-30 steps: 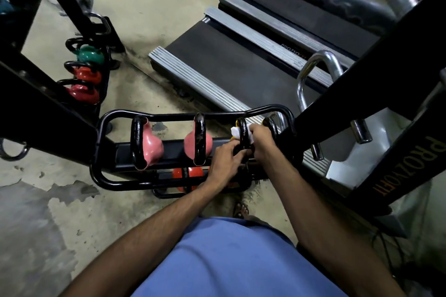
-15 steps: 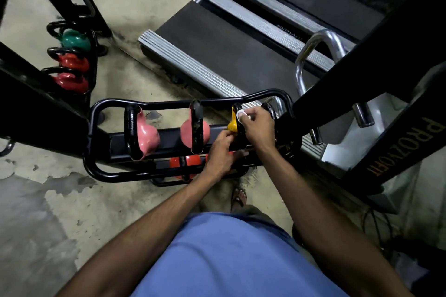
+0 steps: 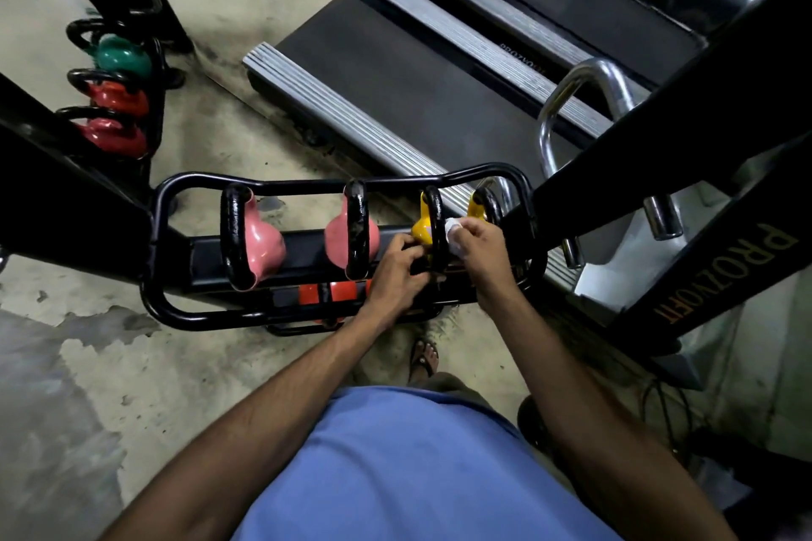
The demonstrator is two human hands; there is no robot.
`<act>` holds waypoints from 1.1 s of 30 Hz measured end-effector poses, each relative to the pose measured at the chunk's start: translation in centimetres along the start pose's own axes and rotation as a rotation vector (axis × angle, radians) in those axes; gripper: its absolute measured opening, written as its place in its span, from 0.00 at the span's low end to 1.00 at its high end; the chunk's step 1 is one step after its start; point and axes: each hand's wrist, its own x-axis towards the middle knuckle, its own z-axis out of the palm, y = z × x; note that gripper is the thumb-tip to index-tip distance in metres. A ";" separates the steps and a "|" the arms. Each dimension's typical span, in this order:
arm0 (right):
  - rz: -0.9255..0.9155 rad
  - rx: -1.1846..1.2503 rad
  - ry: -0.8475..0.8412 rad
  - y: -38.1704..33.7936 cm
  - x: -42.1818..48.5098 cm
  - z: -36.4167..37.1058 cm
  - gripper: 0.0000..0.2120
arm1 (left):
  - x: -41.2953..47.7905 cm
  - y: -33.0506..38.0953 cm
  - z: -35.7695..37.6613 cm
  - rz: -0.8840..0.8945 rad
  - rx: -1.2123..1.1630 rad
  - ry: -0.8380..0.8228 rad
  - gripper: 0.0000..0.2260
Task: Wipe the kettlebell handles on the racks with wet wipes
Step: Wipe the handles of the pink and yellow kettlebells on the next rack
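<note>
A black rack [image 3: 162, 228] holds two pink kettlebells [image 3: 259, 244] [image 3: 340, 235] and two yellow ones, all with black handles. My right hand [image 3: 479, 244] pinches a white wet wipe [image 3: 452, 233] against the right side of the nearer yellow kettlebell's handle [image 3: 435, 224]. My left hand [image 3: 397, 270] grips the yellow kettlebell [image 3: 419, 228] at the base of that handle. The second yellow kettlebell [image 3: 476, 206] sits just right of it, partly hidden by my right hand.
A second rack at the upper left carries a green kettlebell [image 3: 121, 57] and two red ones [image 3: 116, 97]. Two treadmill decks [image 3: 395, 70] lie beyond the rack. A black machine frame [image 3: 720, 233] crosses on the right. A sandalled foot [image 3: 424, 356] stands below the rack.
The wipe has moved along the yellow kettlebell's handle, from its top down its right side. My left hand stays at the handle's base. The camera has tilted down slightly.
</note>
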 end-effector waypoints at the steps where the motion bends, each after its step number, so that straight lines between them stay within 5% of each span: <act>1: -0.054 -0.090 0.043 0.2 -0.4 -0.1 0.05 | 0.0 -0.1 0.0 0.006 -0.002 -0.002 0.19; 4: -0.273 -0.383 0.132 0.8 -2.1 -0.3 0.06 | 0.1 -0.3 -0.1 0.032 0.003 -0.013 0.19; 9: -0.896 -0.920 0.123 -0.5 0.3 -0.9 0.07 | 0.2 -0.7 -0.2 0.031 0.032 -0.027 0.17; 13: -1.131 -1.354 -0.126 -3.6 3.7 -0.8 0.10 | -0.6 2.2 -1.0 -0.205 -0.332 0.035 0.07; 16: -1.311 -1.595 -0.463 -5.1 3.5 -0.7 0.09 | -0.9 2.0 -0.6 -0.241 -0.356 0.041 0.03; 20: -1.381 -1.801 -0.799 -4.9 2.0 -0.6 0.14 | -0.8 0.7 -0.7 -0.146 -0.070 0.022 0.09; 24: -1.367 -1.868 -0.614 -7.2 3.5 -0.5 0.14 | -0.9 1.9 -0.9 -0.148 -0.306 0.115 0.02; 28: -1.301 -2.091 -0.738 -4.2 2.4 0.5 0.08 | -0.5 0.5 -0.2 -0.129 -0.088 0.174 0.06; 30: -1.142 -2.172 -0.681 -2.0 2.3 0.6 0.17 | -0.1 -0.8 0.4 -0.150 -0.100 0.128 0.01; 33: -1.305 -1.945 -0.635 -1.3 1.8 -0.2 0.12 | -0.1 -0.1 0.2 -0.182 -0.221 0.097 0.04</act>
